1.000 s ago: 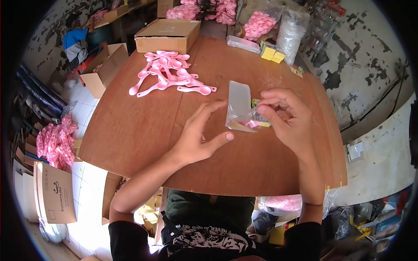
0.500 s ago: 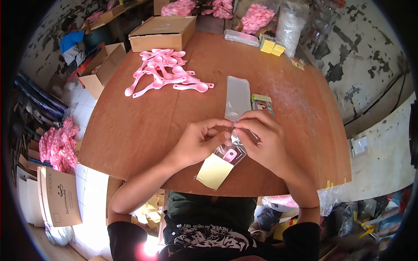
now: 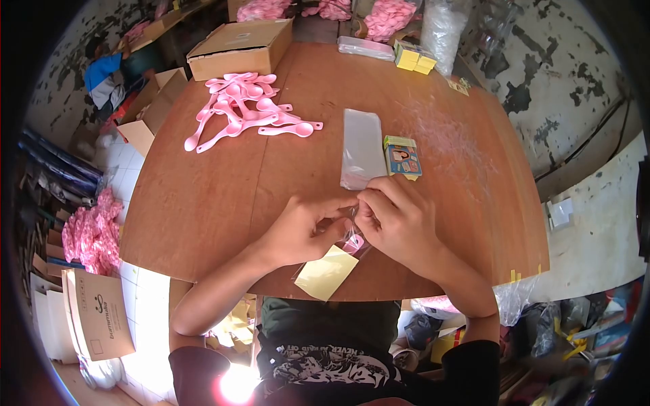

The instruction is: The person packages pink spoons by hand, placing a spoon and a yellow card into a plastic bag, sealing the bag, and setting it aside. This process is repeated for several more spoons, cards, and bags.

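Note:
My left hand [image 3: 308,227] and my right hand [image 3: 396,216] meet near the table's front edge, fingers closed on the upper end of a clear plastic bag [image 3: 354,230]. Inside the bag a pink spoon handle [image 3: 353,243] shows, with a pale yellow card [image 3: 326,273] at its lower end. Just beyond my hands lie a stack of flat clear bags [image 3: 362,149] and, to its right, a small stack of printed cards [image 3: 403,157]. A pile of pink spoons [image 3: 237,111] is at the left back.
A closed cardboard box [image 3: 240,49] stands on the wooden table [image 3: 291,176] at the back left. Yellow card stacks [image 3: 414,57] and a clear bag roll [image 3: 443,34] are at the back right. Another person [image 3: 105,74] is at the far left.
The view has shifted slightly. My fingers have drawn the bag's upper end together into a narrower gather, and my right hand's fingers are more curled.

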Demonstrator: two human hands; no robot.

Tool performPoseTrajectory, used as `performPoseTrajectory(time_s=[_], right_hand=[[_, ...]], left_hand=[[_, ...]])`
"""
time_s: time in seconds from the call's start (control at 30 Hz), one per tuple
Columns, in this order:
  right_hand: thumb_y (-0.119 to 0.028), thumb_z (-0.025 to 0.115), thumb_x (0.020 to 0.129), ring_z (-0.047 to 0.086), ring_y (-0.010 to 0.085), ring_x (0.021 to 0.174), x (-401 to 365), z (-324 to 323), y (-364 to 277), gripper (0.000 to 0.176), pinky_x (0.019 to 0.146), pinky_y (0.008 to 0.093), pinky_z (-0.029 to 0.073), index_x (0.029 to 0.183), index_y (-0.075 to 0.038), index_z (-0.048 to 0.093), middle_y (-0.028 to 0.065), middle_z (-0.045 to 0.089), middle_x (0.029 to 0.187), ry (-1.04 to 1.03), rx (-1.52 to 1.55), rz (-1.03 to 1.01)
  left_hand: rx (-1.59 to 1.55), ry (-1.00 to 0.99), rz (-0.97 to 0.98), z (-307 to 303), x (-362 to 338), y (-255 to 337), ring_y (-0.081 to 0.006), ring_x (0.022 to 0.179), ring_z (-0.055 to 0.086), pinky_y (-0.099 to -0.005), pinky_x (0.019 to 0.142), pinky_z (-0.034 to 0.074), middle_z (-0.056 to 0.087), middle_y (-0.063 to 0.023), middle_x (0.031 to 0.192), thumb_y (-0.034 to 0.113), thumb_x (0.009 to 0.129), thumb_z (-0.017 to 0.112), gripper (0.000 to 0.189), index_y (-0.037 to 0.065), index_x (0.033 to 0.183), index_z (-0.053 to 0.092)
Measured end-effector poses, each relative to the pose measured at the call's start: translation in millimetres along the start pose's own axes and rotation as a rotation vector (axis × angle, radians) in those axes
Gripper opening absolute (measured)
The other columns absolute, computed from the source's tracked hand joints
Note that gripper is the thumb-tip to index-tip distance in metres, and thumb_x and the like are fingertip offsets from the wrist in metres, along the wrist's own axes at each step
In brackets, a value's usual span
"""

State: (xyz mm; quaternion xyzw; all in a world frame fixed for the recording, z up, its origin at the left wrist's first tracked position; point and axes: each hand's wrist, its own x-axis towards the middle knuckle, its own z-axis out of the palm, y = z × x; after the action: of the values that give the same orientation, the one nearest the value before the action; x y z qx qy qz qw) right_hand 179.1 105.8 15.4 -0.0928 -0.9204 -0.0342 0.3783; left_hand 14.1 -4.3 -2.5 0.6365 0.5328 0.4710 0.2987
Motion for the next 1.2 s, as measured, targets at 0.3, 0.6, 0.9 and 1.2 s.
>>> performPoseTrajectory(time_s=[0.3,0.6,0.9,1.2], right_hand=[[-0.003,0.062,0.081,0.059,0.0133,0.077,15,-47,52,0.003,0.068,0.0288,0.048,0.081,0.0,0.064,0.0071,0.062,0.088,0.164,1.198,0.556],[-0.01,0.062,0.085,0.061,0.0171,0.067,-78,-26,262,0.015,0.064,0.0303,0.05,0.097,-0.003,0.068,0.0027,0.065,0.079,0.054,0.1,0.982],[-0.008,0.07,0.09,0.061,0.0074,0.088,-17,-15,78,0.022,0.077,0.0235,0.052,0.109,0.002,0.066,0.0046,0.067,0.097,-0.157,0.935,0.656],[-0.005,0.066,0.092,0.067,0.0126,0.095,-9,9,20,0.016,0.083,0.0244,0.054,0.104,0.006,0.066,0.0087,0.069,0.102,-0.212,1.235,0.691]], left_hand=[[-0.429,0.132,0.077,1,-5,-12,-0.0139,0.086,0.069,-0.0256,0.073,0.054,0.073,-0.0127,0.099,0.007,0.097,0.059,0.033,-0.004,0.128,0.058],[-0.512,0.249,0.034,-2,2,-13,-0.0153,0.093,0.067,-0.0294,0.083,0.055,0.071,-0.0127,0.102,0.01,0.1,0.056,0.038,-0.006,0.133,0.05],[-0.508,0.265,-0.025,-6,4,-11,-0.0113,0.096,0.065,-0.0272,0.084,0.053,0.071,-0.0114,0.103,0.008,0.1,0.054,0.037,-0.004,0.135,0.049],[-0.527,0.253,-0.02,-7,4,-18,-0.0115,0.093,0.066,-0.027,0.083,0.054,0.071,-0.0115,0.102,0.008,0.096,0.062,0.039,-0.003,0.132,0.052]])
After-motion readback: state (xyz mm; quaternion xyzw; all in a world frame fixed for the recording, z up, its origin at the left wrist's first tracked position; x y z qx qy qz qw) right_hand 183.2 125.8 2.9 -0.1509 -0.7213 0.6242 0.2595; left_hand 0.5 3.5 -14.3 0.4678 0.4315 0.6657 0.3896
